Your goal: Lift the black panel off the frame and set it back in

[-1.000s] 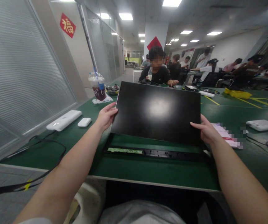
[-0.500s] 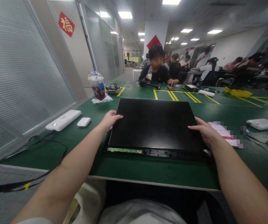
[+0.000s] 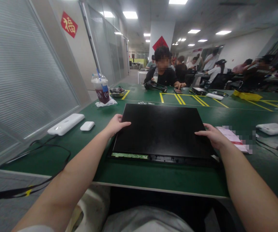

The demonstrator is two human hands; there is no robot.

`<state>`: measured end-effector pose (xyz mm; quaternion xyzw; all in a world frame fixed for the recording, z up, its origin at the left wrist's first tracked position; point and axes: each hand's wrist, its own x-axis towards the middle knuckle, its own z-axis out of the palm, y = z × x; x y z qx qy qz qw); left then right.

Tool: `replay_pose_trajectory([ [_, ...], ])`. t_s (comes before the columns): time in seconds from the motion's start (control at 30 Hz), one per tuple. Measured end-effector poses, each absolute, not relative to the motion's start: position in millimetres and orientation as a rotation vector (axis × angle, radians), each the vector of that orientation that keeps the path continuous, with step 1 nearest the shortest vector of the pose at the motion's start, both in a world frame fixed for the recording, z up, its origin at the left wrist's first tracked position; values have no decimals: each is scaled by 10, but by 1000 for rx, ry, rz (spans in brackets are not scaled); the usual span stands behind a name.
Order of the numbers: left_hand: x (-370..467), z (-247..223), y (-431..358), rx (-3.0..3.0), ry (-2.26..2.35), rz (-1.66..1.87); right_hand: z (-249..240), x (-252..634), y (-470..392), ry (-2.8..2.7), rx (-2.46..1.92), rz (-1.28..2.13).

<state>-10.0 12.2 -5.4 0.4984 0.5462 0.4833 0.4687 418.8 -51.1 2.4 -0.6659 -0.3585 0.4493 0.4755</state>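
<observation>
black panel [image 3: 162,129] — smooth, rectangular, slim green circuit board [image 3: 129,156]

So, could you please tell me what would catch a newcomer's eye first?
Probably the large black panel at the centre, its sides held by the left hand and right hand. Next, the green circuit strip by its near edge, left. Then the red diamond sign at the upper left.

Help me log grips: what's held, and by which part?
The panel, by its side edges: left hand on one, right hand on the other.
</observation>
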Motion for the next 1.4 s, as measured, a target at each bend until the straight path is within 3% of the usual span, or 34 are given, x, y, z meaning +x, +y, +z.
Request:
replay_pose_trajectory([
  [0.87, -161, -110, 163, 1439, 1541, 1200, -143, 4303, -431, -1122, -1610, 957],
  [1.4, -230, -187, 237, 2036, 1924, 837, -219, 4383, -381, -1167, -1691, 960],
])
